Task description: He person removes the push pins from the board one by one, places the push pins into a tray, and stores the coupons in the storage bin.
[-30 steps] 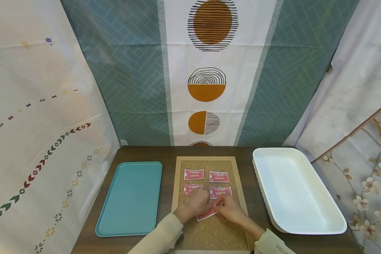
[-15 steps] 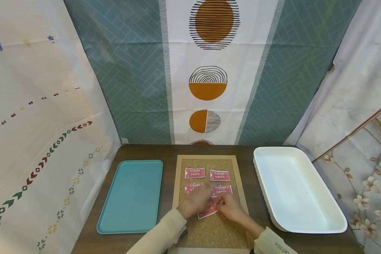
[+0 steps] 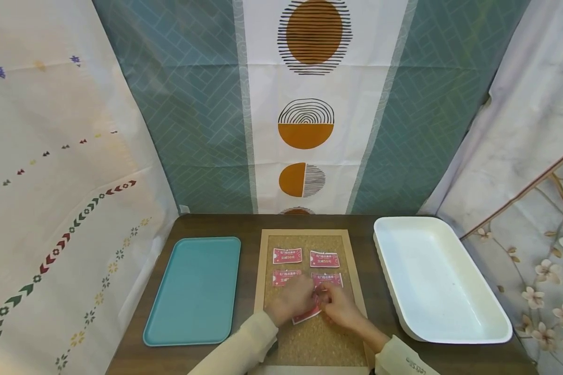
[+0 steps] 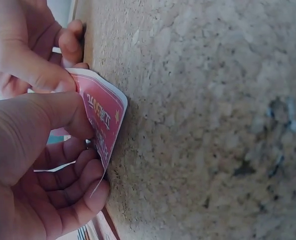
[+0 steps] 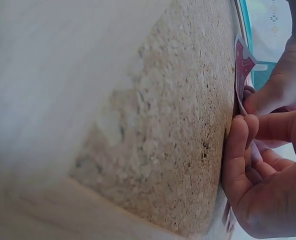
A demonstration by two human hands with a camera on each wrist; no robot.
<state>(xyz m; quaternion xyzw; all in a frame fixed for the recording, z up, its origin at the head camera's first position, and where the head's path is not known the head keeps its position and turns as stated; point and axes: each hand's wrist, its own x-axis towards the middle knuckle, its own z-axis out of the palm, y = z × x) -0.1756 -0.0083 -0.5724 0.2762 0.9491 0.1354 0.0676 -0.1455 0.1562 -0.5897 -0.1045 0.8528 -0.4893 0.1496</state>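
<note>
A pink paper coupon (image 3: 308, 315) with white edges lies at a slant on a cork board (image 3: 319, 346), partly covered by both hands. My left hand (image 3: 291, 299) grips its upper left part; in the left wrist view the thumb is on the printed face of the coupon (image 4: 102, 107) and the other fingers curl at its edge. My right hand (image 3: 341, 308) pinches the coupon's right end between thumb and curled fingers. One corner of the coupon (image 5: 241, 67) stands off the cork in the right wrist view. A tiny shiny spot between the left fingers is too small to identify.
Several like coupons, such as the upper left coupon (image 3: 288, 255) and upper right coupon (image 3: 324, 259), are on the board above the hands. A teal tray (image 3: 194, 291) lies to the left, and a deep white basin (image 3: 443, 281) stands to the right on the dark table (image 3: 248, 260).
My left hand has shifted slightly right and covers more of the slanted coupon. The right hand stays at the coupon's right end, its fingers moved only a little.
</note>
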